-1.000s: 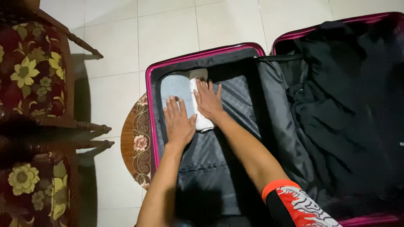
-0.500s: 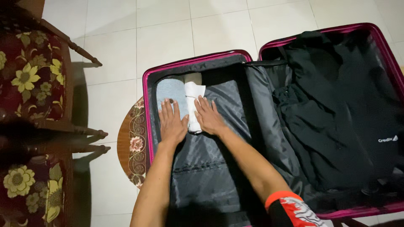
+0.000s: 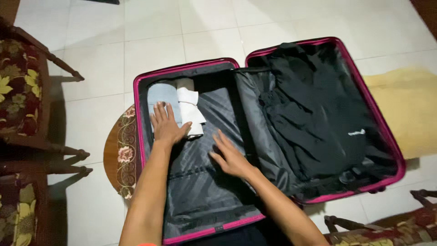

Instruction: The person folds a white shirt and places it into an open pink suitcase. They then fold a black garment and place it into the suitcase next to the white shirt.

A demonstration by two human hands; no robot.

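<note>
The right hand (image 3: 230, 156) has left the white roll (image 3: 190, 111) and lies flat, open. The left hand (image 3: 166, 125), open, presses both rolls, which lie lengthwise toward the pink suitcase's (image 3: 182, 69) far-left corner.

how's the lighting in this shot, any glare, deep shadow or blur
Head view: bright light glares off the white floor tiles at the top; the wooden chair casts a hard dark shadow on the floor at the left; the black clothing in the open pink suitcase is so dark its folds barely read; the left hand and right hand look sharp, without motion blur.
</note>
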